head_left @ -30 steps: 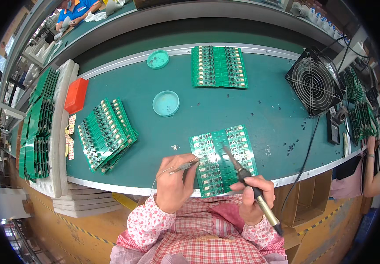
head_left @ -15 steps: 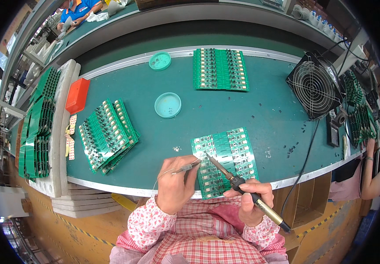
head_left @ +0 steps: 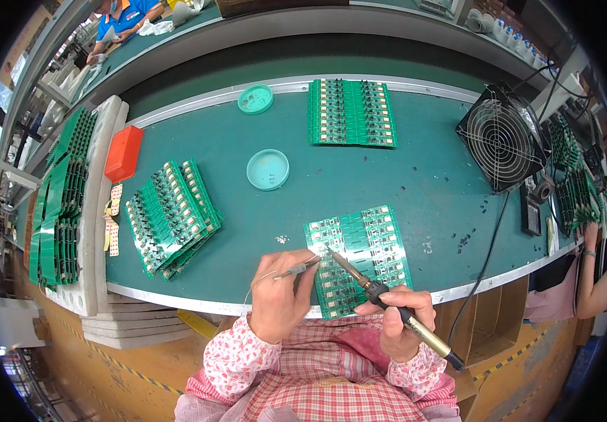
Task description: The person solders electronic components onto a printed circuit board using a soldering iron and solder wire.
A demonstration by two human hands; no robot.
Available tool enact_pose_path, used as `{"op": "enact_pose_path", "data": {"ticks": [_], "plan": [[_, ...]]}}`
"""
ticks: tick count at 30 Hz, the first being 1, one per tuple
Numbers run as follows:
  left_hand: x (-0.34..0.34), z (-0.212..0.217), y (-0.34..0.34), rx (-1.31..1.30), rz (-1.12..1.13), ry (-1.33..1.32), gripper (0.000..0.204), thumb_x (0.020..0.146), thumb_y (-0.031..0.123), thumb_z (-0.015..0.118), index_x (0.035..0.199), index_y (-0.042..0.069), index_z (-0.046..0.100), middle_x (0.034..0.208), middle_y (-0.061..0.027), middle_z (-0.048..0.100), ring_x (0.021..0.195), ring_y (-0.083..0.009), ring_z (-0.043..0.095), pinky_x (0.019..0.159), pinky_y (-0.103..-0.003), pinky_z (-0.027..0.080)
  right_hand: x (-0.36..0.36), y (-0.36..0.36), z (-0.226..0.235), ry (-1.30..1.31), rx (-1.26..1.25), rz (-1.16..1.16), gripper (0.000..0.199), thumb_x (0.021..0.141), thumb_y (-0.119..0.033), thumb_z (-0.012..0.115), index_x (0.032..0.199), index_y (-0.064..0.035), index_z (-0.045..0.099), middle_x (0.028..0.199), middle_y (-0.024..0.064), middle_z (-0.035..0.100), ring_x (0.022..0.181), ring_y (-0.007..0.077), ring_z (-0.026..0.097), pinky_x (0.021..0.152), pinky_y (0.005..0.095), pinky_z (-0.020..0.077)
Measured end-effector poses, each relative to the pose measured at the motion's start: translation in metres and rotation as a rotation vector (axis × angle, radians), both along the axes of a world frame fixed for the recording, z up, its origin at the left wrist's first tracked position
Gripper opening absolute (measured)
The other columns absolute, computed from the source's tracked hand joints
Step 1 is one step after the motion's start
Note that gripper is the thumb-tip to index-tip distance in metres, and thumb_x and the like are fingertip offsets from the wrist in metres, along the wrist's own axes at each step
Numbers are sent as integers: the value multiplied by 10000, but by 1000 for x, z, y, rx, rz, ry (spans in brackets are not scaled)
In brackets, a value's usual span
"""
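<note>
My right hand [head_left: 405, 325] is closed round a soldering iron [head_left: 419, 329]. Its tip slants up and left onto a green circuit board panel [head_left: 359, 264] lying at the table's front edge. Pinched in my left hand [head_left: 280, 295] is a thin solder wire [head_left: 255, 281], with a small grey sleeve-like piece beside the fingers. Those fingertips rest at the panel's left side, close to the iron's tip. Rows of white and black components cover the panel. Where wire and tip meet is too small to make out.
Stacked panels [head_left: 170, 218] lie left, another stack [head_left: 352, 112] at the back. Nearby are two turquoise lids [head_left: 268, 169] [head_left: 255, 99], a red box [head_left: 123, 153] and a fan [head_left: 504, 137]. Dark bits [head_left: 465, 239] are scattered at right. Another person's arm [head_left: 588, 274] shows far right.
The soldering iron's tip has shifted slightly left and up on the panel. My left hand stays almost where it was.
</note>
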State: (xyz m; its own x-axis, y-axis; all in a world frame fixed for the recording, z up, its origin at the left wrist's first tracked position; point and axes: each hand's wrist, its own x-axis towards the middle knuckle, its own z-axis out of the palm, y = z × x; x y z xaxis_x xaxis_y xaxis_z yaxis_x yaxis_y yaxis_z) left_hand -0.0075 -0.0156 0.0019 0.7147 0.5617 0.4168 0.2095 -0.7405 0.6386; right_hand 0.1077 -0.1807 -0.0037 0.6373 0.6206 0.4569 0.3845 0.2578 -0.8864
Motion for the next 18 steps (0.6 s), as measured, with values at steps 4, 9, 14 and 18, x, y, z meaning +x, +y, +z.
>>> {"op": "enact_pose_path", "data": {"ticks": [4, 9, 14, 18], "plan": [[-1, -1, 0, 4, -1, -1, 238, 805, -37, 718, 1018, 44, 651, 973, -90, 696, 848, -303, 646, 782, -379, 489, 1, 0, 4, -10, -15, 8, 152, 925, -89, 635, 1048, -25, 575, 748, 118, 740, 689, 196, 736, 604, 302, 570], [-2, -1, 0, -10, 0, 10, 198, 823, -29, 703, 1007, 31, 660, 984, -93, 699, 856, -305, 647, 781, -382, 496, 0, -1, 1, 77, -46, 2, 126, 936, -98, 628, 1027, -27, 575, 719, 119, 725, 677, 196, 742, 583, 293, 569], [-1, -2, 1, 16, -7, -17, 275, 781, -52, 731, 1020, 50, 641, 957, -85, 692, 839, -295, 645, 788, -374, 481, -1, -4, -2, 207, -129, -9, 125, 953, -111, 614, 1012, -12, 567, 714, 118, 715, 670, 197, 745, 569, 282, 571], [-1, 0, 0, -11, 1, 5, 192, 826, -27, 700, 1005, 29, 660, 990, -90, 703, 875, -301, 649, 793, -380, 499, -1, 0, -2, 166, -180, -19, 132, 962, -129, 616, 994, -11, 569, 733, 105, 724, 678, 183, 747, 569, 273, 570]]}}
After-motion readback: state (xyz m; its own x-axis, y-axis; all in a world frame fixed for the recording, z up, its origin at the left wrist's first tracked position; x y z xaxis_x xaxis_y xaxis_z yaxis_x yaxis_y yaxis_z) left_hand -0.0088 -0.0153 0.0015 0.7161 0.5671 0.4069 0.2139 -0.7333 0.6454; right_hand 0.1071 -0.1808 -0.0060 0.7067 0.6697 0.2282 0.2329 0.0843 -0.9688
